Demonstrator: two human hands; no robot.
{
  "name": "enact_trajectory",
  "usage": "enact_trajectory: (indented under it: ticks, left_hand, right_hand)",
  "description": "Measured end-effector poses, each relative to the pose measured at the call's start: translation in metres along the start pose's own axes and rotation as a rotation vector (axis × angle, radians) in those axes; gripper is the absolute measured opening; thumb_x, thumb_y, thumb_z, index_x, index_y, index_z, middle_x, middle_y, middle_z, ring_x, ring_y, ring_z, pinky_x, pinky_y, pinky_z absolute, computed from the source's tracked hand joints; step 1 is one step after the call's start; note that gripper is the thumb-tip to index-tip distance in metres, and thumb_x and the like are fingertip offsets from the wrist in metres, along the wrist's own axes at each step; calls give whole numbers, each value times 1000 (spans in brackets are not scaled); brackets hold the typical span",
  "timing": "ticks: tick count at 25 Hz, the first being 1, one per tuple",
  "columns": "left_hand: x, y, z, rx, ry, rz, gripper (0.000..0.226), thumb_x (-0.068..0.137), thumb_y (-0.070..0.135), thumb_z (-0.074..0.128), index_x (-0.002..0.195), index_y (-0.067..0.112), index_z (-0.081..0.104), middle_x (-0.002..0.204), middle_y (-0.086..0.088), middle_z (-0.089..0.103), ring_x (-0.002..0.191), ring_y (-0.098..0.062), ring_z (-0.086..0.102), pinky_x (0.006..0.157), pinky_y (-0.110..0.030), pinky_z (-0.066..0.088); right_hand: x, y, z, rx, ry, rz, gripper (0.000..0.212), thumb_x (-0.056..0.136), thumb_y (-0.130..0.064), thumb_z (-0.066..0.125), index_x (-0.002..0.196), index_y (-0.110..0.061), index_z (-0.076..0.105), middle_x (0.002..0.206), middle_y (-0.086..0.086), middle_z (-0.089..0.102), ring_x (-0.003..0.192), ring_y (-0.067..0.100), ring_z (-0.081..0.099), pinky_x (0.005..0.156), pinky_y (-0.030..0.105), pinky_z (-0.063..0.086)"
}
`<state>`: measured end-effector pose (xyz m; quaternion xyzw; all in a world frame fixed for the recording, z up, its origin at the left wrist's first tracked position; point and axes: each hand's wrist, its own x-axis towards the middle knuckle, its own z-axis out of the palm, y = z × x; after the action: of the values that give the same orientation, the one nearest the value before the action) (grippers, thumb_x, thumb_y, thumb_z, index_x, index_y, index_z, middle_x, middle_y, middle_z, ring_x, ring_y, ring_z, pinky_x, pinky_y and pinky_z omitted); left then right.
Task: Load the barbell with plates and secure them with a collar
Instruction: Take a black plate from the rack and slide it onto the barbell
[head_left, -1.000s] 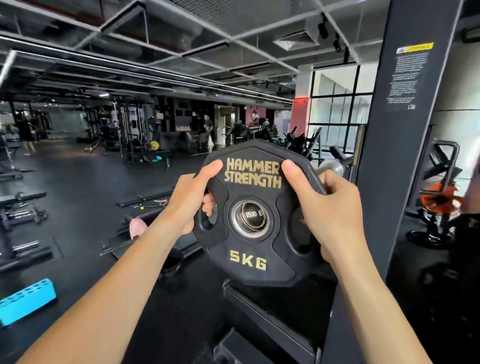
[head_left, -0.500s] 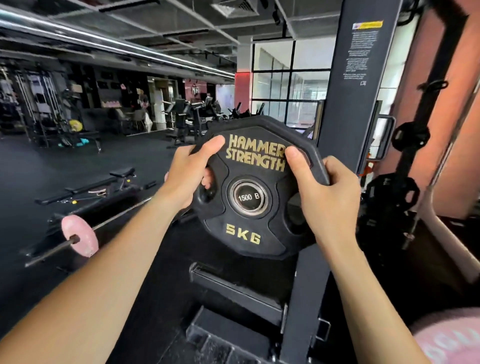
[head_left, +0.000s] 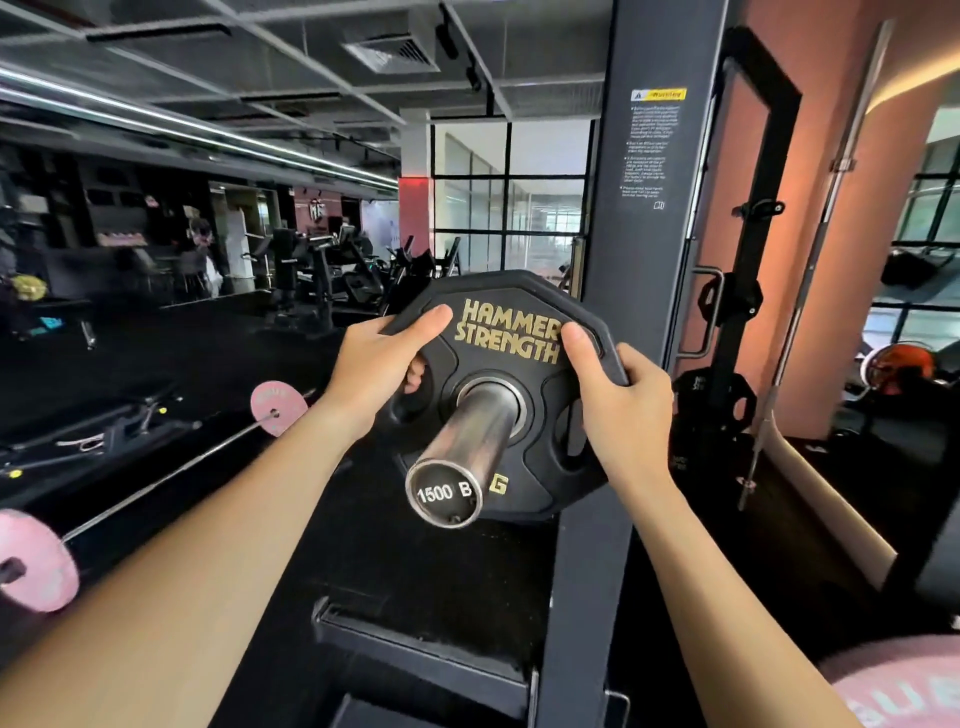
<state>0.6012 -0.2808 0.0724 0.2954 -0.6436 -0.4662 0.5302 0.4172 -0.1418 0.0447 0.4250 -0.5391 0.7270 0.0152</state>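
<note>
A black 5 kg plate (head_left: 506, 332) with gold "HAMMER STRENGTH" lettering sits on the chrome barbell sleeve (head_left: 462, 452), which pokes through its centre hole towards me. The sleeve's end cap reads "1500 B". My left hand (head_left: 376, 364) grips the plate's left edge, fingers through a grip hole. My right hand (head_left: 618, 400) holds the right edge, thumb on the face. No collar is in view.
A dark rack upright (head_left: 623, 260) stands right behind the plate. More black plates (head_left: 711, 395) hang on storage pegs to the right. A thin bar with pink plates (head_left: 278, 408) lies on the floor at left, beside benches. Pink fabric (head_left: 904, 680) shows bottom right.
The plate has slid further along the sleeve, away from me, so a long stretch of chrome now sticks out. Both hands kept their grip and moved with it.
</note>
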Motion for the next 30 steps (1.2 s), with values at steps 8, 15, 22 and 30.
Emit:
enact_trajectory:
  ticks: [8,15,22,30]
  left_hand:
    - [98,-42,48,16,-59,4,40,59,65,78,64,26,71,45,6,39,41,-11,35,43,-22,34]
    - [179,-81,89,-22,-20,-80,54,56,66,80,78,19,67,49,4,36,43,-12,33,48,-28,33]
    - [213,-101,107,2,28,-106,51,57,70,79,66,22,64,50,2,46,43,-12,43,44,-22,40]
    - [161,-45,74,190,-114,-215,41,81,58,77,114,35,70,116,16,67,104,-11,65,88,-38,48]
  right_hand:
    - [87,78,25,-1,9,45,85,70,-86,69,64,-11,29,55,-4,31,55,15,30,47,23,27]
    - [165,131,45,-41,-13,92,74,72,-79,72,57,-20,31,51,-12,33,51,11,32,43,17,27]
    - [202,162,56,-49,-8,91,75,69,-82,72,52,-23,30,47,-14,32,47,8,30,41,16,26]
    - [167,133,14,-217,-116,185,38,88,-62,69,114,-35,68,95,-14,65,97,11,64,81,21,42]
